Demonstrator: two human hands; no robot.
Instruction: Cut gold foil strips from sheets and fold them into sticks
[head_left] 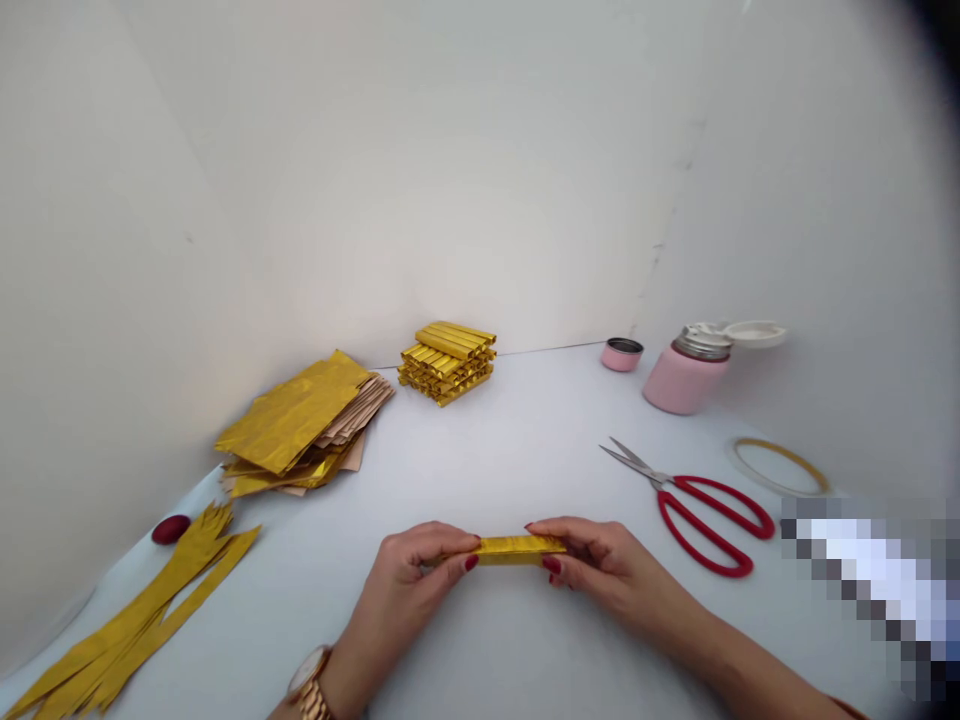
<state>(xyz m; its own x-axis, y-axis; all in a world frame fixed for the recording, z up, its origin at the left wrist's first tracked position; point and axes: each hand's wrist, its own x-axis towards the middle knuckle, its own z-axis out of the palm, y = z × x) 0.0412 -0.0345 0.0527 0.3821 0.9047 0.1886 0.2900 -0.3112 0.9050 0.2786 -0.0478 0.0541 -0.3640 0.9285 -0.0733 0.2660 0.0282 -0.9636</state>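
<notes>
- The left hand (420, 572) pinches the left end of a folded gold foil strip (517, 548), fingers curled shut on it with thumb below and fingertips on top
- The right hand (600, 565) grips the strip's right end the same way, fingers closed round it; the strip lies level between the two hands, just above the white table (510, 450) near its front edge
- A gold-toned watch (311, 685) sits on the left wrist
- Far back, close to the wall, stands a neat stack of folded gold strips (448, 360)
- To its left lies a loose pile of gold foil sheets (300, 420), some showing a pale brown reverse
- At the near left, long gold offcuts (142, 625) fan across the table, and a small red object (171, 529) lies just beside them; it may be a lid, too blurred to tell
- Right of the hands lie red-handled scissors (694, 500), blades slightly parted, pointing away to the left
- Beyond them a pink flask (684, 375) stands with its top open, a small pink cup (622, 354) near it
- A ring of tape (780, 466) lies flat to the right of the scissors
</notes>
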